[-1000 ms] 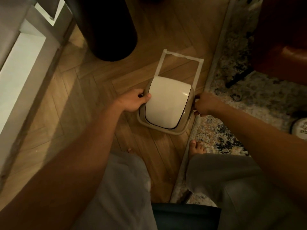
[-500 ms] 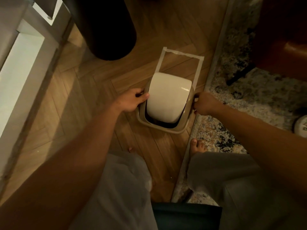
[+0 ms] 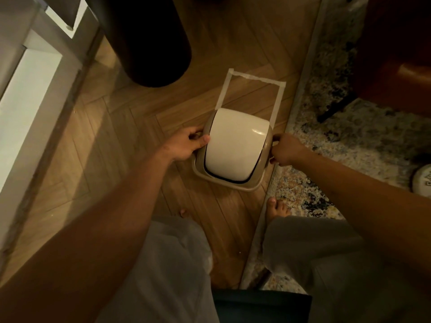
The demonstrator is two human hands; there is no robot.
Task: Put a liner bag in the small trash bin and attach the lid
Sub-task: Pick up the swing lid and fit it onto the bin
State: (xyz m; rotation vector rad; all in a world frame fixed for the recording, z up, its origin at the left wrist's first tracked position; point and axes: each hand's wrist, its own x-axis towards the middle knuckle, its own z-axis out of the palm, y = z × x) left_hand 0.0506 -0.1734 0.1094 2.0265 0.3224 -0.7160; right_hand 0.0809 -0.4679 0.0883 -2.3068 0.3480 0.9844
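Observation:
The small trash bin stands on the wooden floor, seen from above, with its beige lid frame (image 3: 229, 186) on top and a cream swing flap (image 3: 235, 145) in the frame. A thin dark gap shows along the flap's near edge. My left hand (image 3: 186, 144) grips the frame's left side, thumb against the flap. My right hand (image 3: 285, 149) is closed on the frame's right side. The liner bag is hidden under the lid.
A masking-tape outline (image 3: 254, 78) marks the floor behind the bin. A tall black cylinder (image 3: 144, 38) stands at the back left, a white cabinet (image 3: 28, 94) at left. A patterned rug (image 3: 349, 145) and a reddish-brown seat (image 3: 401, 57) lie right. My bare foot (image 3: 277, 208) is near.
The swing flap tilted back half a second ago, exposing a dark gap at its near edge, and has now swung nearly level again. Both hands stay on the frame's sides.

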